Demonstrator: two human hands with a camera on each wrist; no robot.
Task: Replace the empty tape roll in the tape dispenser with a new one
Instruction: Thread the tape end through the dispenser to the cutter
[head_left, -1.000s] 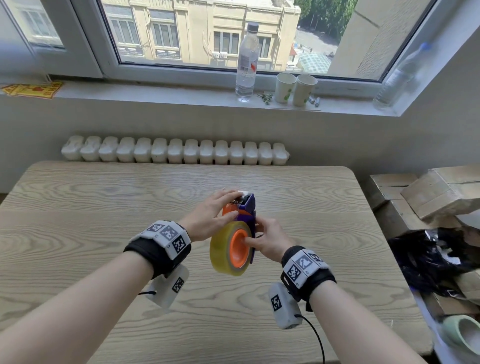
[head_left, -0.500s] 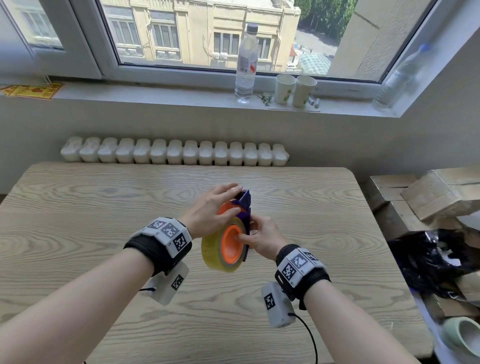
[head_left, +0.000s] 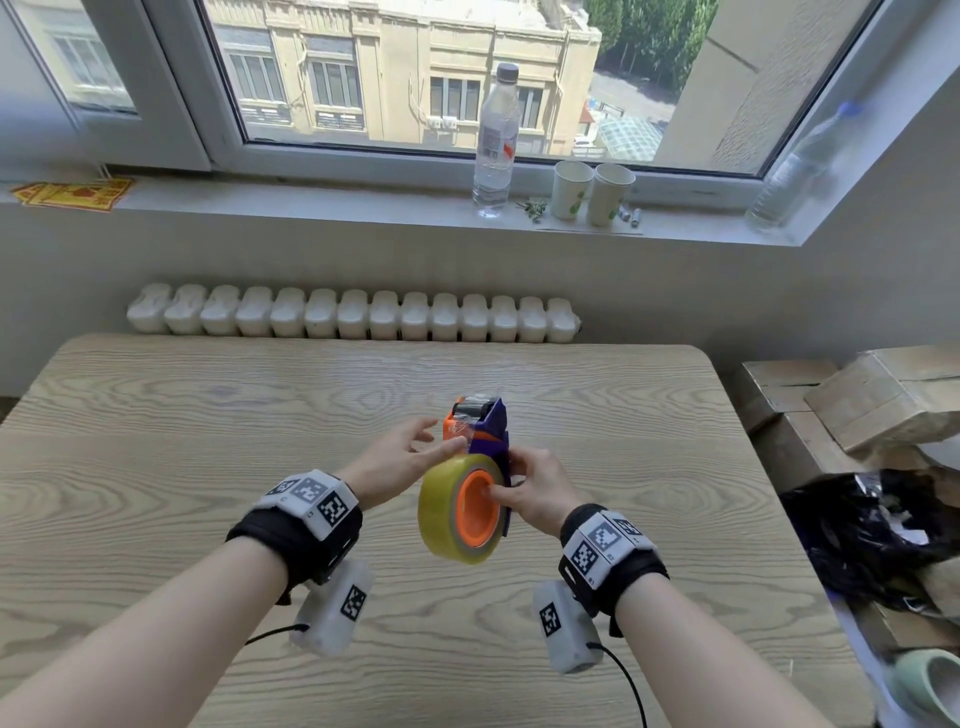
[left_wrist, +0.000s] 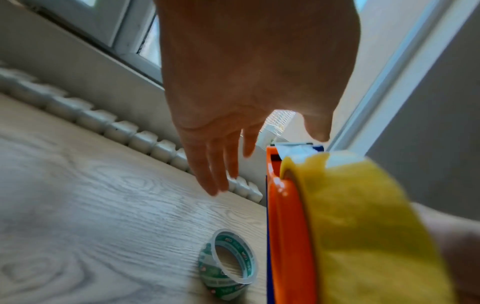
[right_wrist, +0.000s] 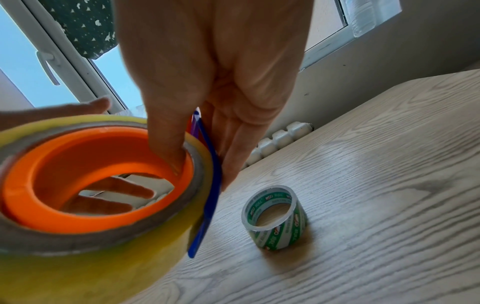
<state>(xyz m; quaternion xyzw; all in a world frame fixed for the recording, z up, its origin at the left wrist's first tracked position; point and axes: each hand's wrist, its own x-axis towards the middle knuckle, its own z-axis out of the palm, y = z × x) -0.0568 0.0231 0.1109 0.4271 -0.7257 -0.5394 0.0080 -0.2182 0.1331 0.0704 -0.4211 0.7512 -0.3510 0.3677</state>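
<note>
A new yellow tape roll (head_left: 441, 514) sits on the orange hub (head_left: 475, 512) of the purple-blue tape dispenser (head_left: 491, 421), held in the air above the table. My right hand (head_left: 535, 488) grips the dispenser, thumb (right_wrist: 168, 152) inside the hub and fingers behind the blue side plate (right_wrist: 210, 195). My left hand (head_left: 400, 457) is beside the roll's top with straight fingers, its thumb tip close to the clear tape at the dispenser's head. The empty green-printed core (right_wrist: 275, 218) lies on the table under the dispenser and is also in the left wrist view (left_wrist: 228, 261). It is hidden in the head view.
The wooden table (head_left: 208, 467) ends at a white radiator (head_left: 353, 317) below the sill. On the sill stand a water bottle (head_left: 496, 140) and two paper cups (head_left: 592, 192). Cardboard boxes (head_left: 857, 400) and a black bag (head_left: 872, 535) crowd the right side.
My left hand has come off the top of the roll and its fingers have straightened. The dispenser's head has tipped up into view, with clear tape over it. The right hand's grip is unchanged.
</note>
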